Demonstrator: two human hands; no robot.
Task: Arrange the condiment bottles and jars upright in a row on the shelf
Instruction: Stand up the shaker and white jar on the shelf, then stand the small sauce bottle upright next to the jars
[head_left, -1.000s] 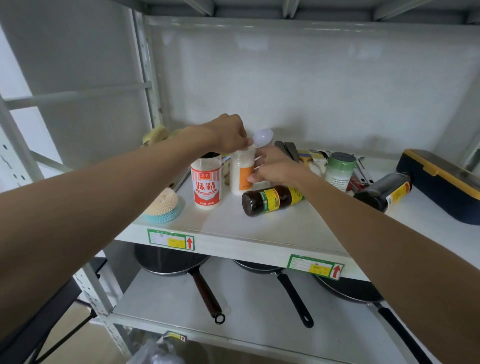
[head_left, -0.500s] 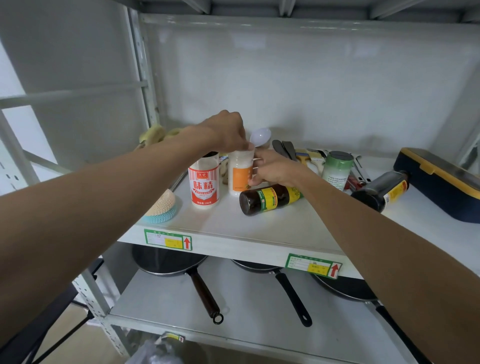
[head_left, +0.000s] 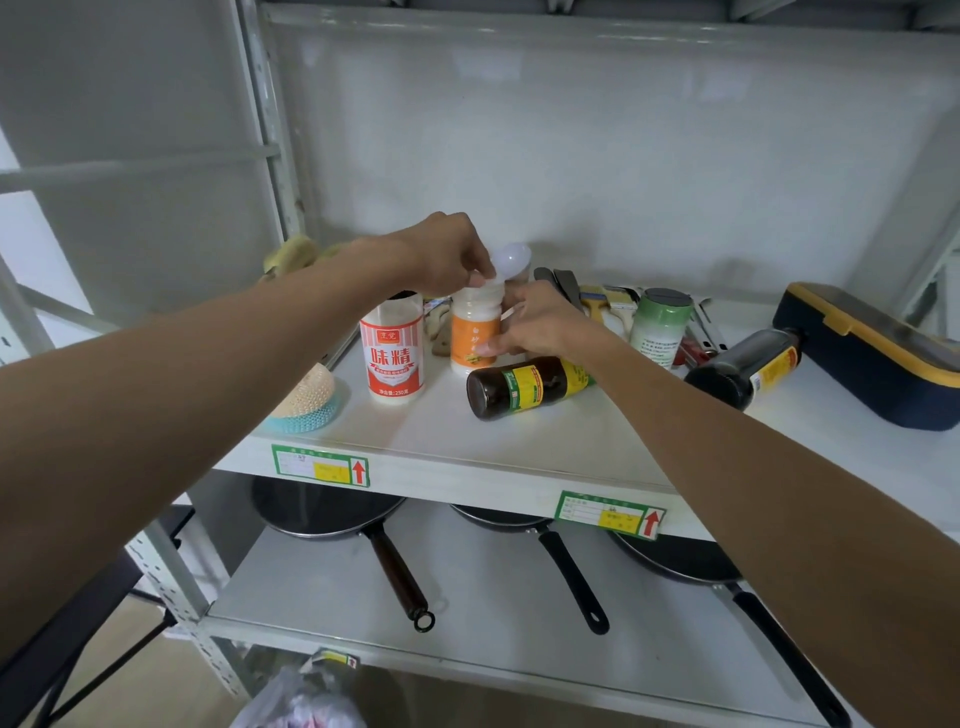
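While the right hand (head_left: 540, 325) is gripping the upright orange-labelled jar (head_left: 474, 338) beside the red-labelled jar (head_left: 392, 353) on the shelf (head_left: 545, 441), the left hand (head_left: 447, 254) is pinching its white cap.

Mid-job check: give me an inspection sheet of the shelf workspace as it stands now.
Surface: white shelf, upper tier of a metal rack.
Job's things: red-label jar, orange-label jar and green-capped jar upright; dark bottle and second dark bottle lying on their sides.
Clutter: scrubber, brushes, navy box.
Grippers: left hand on the orange-label jar's top; right hand gripping its side.
Cables: nothing seen.
Surroundings: three pans on the shelf below.
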